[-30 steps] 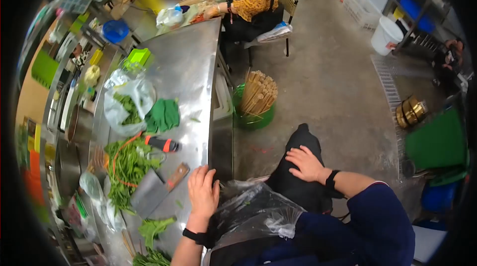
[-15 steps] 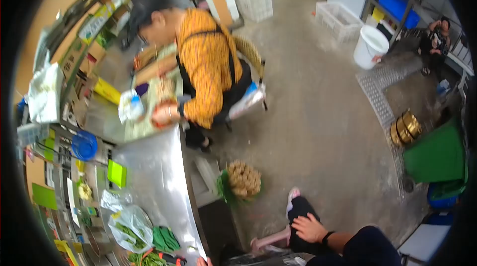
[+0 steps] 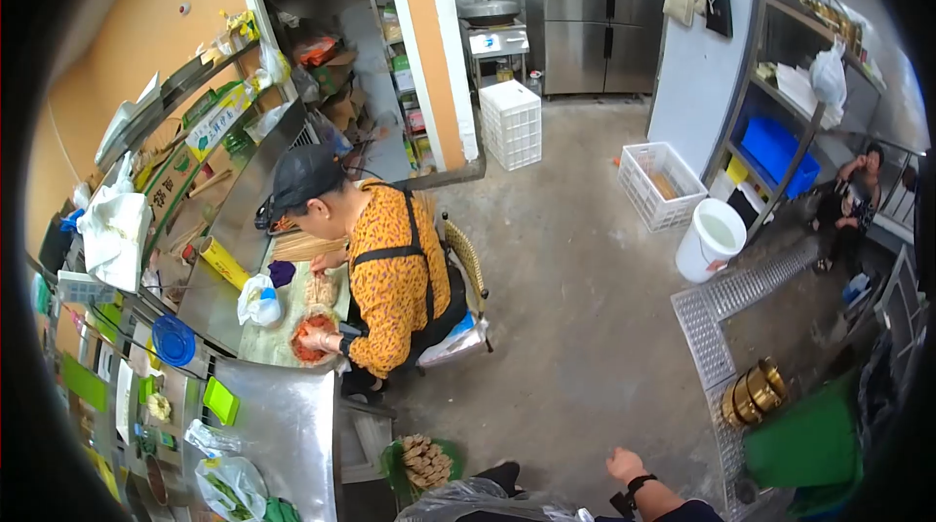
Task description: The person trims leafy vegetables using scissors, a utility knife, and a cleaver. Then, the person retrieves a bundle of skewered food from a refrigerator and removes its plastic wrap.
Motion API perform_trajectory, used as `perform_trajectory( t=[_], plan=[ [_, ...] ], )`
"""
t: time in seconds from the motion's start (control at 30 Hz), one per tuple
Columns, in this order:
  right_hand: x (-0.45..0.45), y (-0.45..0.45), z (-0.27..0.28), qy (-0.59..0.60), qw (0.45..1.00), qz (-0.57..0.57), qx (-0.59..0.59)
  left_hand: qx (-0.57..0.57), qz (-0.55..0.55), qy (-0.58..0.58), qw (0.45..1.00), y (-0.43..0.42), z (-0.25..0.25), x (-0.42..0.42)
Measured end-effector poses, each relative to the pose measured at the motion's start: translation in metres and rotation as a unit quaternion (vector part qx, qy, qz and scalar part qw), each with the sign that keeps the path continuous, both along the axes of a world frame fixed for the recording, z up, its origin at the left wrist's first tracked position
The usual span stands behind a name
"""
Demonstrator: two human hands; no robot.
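My right hand (image 3: pixel 625 464) is over the floor at the bottom of the view, with its fingers curled in and nothing visible in them. A black band (image 3: pixel 639 485) circles its wrist. My left hand is out of view. Clear plastic (image 3: pixel 468 502) covers my lap. In front of me, on the floor beside the table, a green bag (image 3: pixel 392 468) holds a pile of tan, knobbly pieces (image 3: pixel 426 462). The steel table (image 3: pixel 288 415) is to the left, with a plastic bag of green vegetables (image 3: pixel 229 488) near its front end.
A person in an orange patterned top (image 3: pixel 390 273) sits at the table, one hand at a bowl of red food (image 3: pixel 310 339). White crates (image 3: pixel 510 127), a white bucket (image 3: pixel 710 241), golden pots (image 3: pixel 754 395) and a green bin (image 3: pixel 804 434) stand on the floor. Another person (image 3: pixel 853 205) sits far right.
My right hand has left my knee and its spread fingers have curled. My left hand, at the table edge before, has gone out of view. The view has tilted up, showing the steel fridge.
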State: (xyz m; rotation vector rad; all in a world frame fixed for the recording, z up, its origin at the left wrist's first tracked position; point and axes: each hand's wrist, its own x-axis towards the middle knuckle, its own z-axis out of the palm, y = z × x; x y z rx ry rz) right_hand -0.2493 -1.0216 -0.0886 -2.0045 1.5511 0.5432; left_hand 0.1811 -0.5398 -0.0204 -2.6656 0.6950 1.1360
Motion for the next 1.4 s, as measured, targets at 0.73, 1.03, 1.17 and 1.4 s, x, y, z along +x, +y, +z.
perform_trajectory(
  t=[0.73, 1.03, 1.17, 1.4],
  plan=[
    [-0.050, -0.491, 0.061, 0.116, 0.973, -0.199, -0.030, -0.431, -0.118, 0.149, 0.882, -1.002, 0.034, 0.108],
    [0.080, -0.861, 0.060, -0.015, 0.994, -0.108, -0.026, -0.053, -0.371, -0.001, 0.927, -1.002, -0.050, 0.274],
    [0.197, -1.033, 0.083, -0.172, 0.982, -0.051, -0.058, 0.137, -0.332, -0.011, 0.933, -1.019, -0.011, 0.300],
    [0.307, -1.231, 0.112, -0.175, 0.980, -0.058, -0.071, 0.130, -0.340, 0.047, 0.930, -1.252, -0.063, 0.416]
  ],
)
